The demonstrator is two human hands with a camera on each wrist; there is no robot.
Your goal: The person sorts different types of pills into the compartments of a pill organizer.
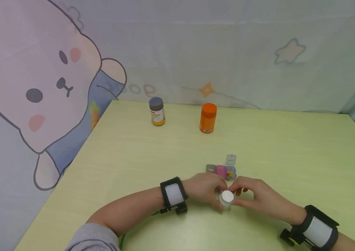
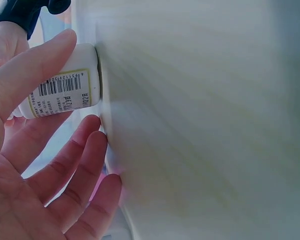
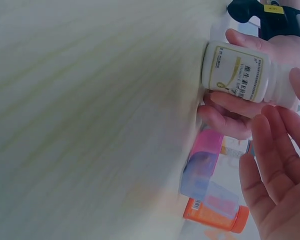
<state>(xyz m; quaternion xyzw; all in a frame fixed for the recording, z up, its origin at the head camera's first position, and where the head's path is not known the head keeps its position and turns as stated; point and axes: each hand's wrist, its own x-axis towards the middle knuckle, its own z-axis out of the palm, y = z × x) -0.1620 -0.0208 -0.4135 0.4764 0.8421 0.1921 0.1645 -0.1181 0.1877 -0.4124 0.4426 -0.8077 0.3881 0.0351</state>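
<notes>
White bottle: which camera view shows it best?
The right wrist view: the white bottle appears large, its label facing the camera. The left wrist view shows its barcode, body partly covered; the head view, mainly its cap, small.

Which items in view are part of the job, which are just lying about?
In the job:
white bottle, held in the left grip
white cap, pinched by the right grip
pill box, probably: close by, one lid open

Lying about, seemingly:
orange bottle, untouched behind
dark-capped bottle, likewise
</notes>
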